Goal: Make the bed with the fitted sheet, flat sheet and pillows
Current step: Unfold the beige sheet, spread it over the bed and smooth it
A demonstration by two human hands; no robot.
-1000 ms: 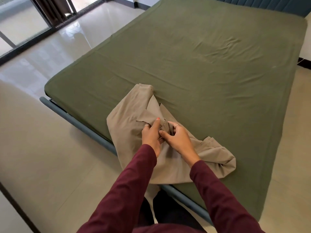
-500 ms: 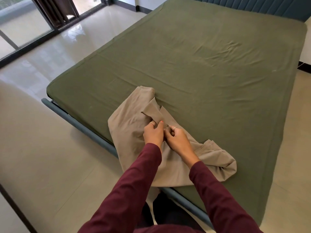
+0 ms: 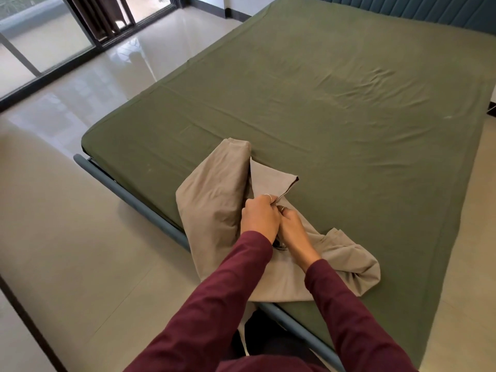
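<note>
I am in a bedroom at home. A wide bed [image 3: 308,108] covered by a green fitted sheet [image 3: 335,76] stretches out beyond my hands, on a blue-grey metal frame [image 3: 128,198] that runs to their left. A padded blue headboard [image 3: 418,9] stands at its far end. Glossy pale floor tiles [image 3: 80,237] spread to my left, up to sliding glass doors [image 3: 40,41] with dark frames.
</note>
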